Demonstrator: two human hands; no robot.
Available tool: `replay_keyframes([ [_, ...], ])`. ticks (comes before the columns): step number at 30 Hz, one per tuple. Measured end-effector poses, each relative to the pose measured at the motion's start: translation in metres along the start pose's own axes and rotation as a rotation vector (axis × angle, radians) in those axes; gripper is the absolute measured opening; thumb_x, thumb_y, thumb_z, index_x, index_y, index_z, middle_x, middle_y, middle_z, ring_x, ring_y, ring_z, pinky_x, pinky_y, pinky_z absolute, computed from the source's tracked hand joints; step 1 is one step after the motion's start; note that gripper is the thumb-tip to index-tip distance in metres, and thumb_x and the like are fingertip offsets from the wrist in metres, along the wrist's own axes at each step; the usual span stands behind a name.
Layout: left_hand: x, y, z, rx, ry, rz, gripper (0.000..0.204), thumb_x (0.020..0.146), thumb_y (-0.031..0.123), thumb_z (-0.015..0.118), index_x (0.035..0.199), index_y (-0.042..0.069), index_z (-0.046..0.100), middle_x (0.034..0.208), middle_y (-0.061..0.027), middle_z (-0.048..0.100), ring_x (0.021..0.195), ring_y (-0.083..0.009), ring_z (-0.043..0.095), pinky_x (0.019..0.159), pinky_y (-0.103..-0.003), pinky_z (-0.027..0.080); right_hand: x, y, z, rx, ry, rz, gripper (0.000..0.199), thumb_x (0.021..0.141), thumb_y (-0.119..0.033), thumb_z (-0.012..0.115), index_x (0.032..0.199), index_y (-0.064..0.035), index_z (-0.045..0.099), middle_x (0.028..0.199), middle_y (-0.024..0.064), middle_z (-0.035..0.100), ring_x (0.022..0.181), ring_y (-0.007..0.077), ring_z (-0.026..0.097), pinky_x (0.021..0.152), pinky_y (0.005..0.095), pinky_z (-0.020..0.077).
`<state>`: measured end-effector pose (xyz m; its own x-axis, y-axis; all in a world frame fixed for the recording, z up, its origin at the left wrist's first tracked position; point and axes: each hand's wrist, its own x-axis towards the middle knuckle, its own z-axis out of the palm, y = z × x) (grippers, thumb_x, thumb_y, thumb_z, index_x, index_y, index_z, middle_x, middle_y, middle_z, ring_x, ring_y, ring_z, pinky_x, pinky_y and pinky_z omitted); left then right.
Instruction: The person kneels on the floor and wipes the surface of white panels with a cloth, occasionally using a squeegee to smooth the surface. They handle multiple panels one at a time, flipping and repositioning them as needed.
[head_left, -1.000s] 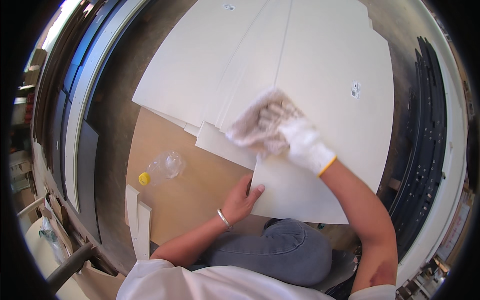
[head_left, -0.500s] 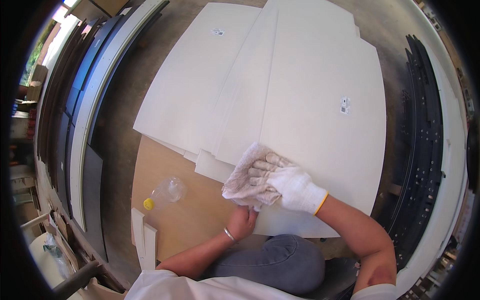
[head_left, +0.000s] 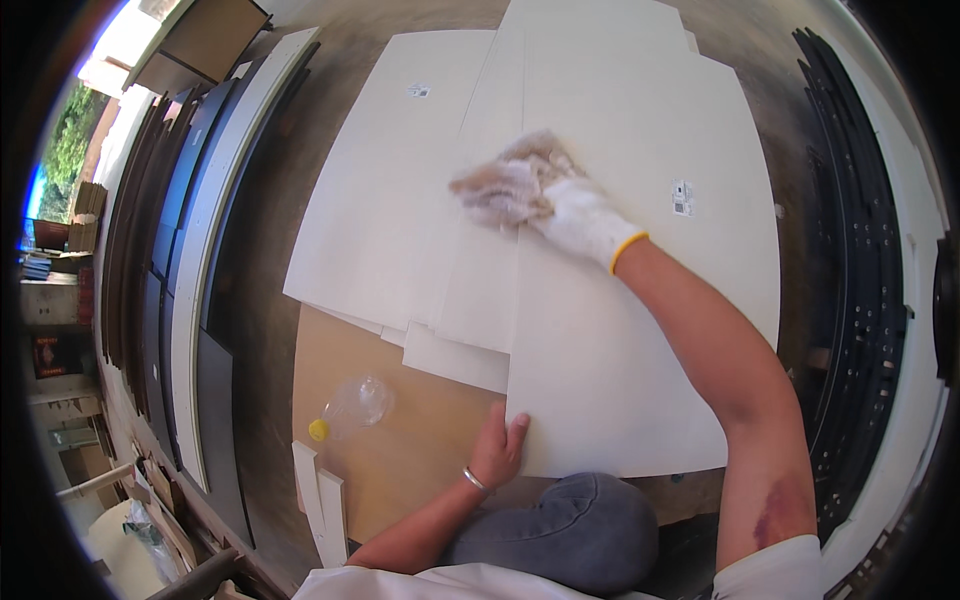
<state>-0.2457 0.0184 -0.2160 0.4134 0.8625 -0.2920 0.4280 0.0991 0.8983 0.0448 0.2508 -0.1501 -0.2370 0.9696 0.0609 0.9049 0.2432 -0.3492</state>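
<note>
The right hand (head_left: 575,215), in a white glove, presses a crumpled rag (head_left: 505,185) flat on the far part of the big white board (head_left: 640,330). The left hand (head_left: 497,450) lies spread on the board's near left edge and holds it down. The step seems to be wiping; the next stroke likely needs even pressure. A clear plastic bottle (head_left: 352,407) lies to the left.

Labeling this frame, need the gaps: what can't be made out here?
Head view only:
- Right hand: its fingers are blurred and covered by the cloth, so the grip is unclear.
- Sticker on the white panel: print too small.
- Bottle: clear, contents not readable.
- Left hand: palm side hidden against the panel edge.
- Dark strips: bent and cut by the fisheye rim.
</note>
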Motion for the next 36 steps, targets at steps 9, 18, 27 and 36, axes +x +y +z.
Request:
replay_keyframes([
  [9, 0.000, 0.000, 0.002, -0.079, 0.036, 0.016, 0.038, 0.114, 0.026, 0.045, 0.135, -0.004, 0.057, 0.122, -0.0142, 0.066, 0.110, -0.0218, 0.060, 0.102, -0.036, 0.047, -0.139, -0.086, 0.029, 0.196, -0.294, -0.196, 0.050, 0.105, -0.034, 0.053, 0.153, -0.0188, 0.055, 0.163, 0.0022, 0.049, 0.157, 0.0210, 0.034, 0.131, 0.0387, 0.0223],
  [18, 0.016, -0.003, -0.006, -0.241, -0.054, -0.136, 0.040, 0.112, 0.032, 0.055, 0.131, -0.002, 0.060, 0.113, -0.0065, 0.068, 0.104, -0.0156, 0.061, 0.095, -0.034, 0.050, -0.152, -0.063, 0.005, 0.061, 0.106, 0.327, 0.048, 0.105, -0.033, 0.052, 0.148, -0.0123, 0.058, 0.156, 0.0117, 0.056, 0.151, 0.0336, 0.041, 0.126, 0.0427, 0.0302],
  [27, 0.078, 0.041, -0.008, -0.524, -0.085, -0.359, 0.038, 0.104, 0.032, 0.068, 0.118, -0.003, 0.070, 0.105, -0.0056, 0.071, 0.089, -0.0131, 0.064, 0.079, -0.030, 0.054, -0.403, -0.073, 0.037, 0.074, 0.980, 1.041, 0.041, 0.106, -0.026, 0.055, 0.141, -0.0045, 0.062, 0.150, 0.0178, 0.058, 0.146, 0.0395, 0.047, 0.126, 0.0479, 0.0286],
  [36, 0.027, 0.036, 0.011, -0.633, 0.019, -0.173, 0.036, 0.106, 0.029, 0.065, 0.123, -0.003, 0.067, 0.108, -0.0052, 0.072, 0.096, -0.0145, 0.065, 0.085, -0.032, 0.054, -0.407, -0.024, 0.058, 0.722, 1.898, 0.863, 0.049, 0.105, -0.019, 0.054, 0.148, 0.0040, 0.051, 0.152, 0.0184, 0.056, 0.144, 0.0353, 0.050, 0.123, 0.0484, 0.0355],
])
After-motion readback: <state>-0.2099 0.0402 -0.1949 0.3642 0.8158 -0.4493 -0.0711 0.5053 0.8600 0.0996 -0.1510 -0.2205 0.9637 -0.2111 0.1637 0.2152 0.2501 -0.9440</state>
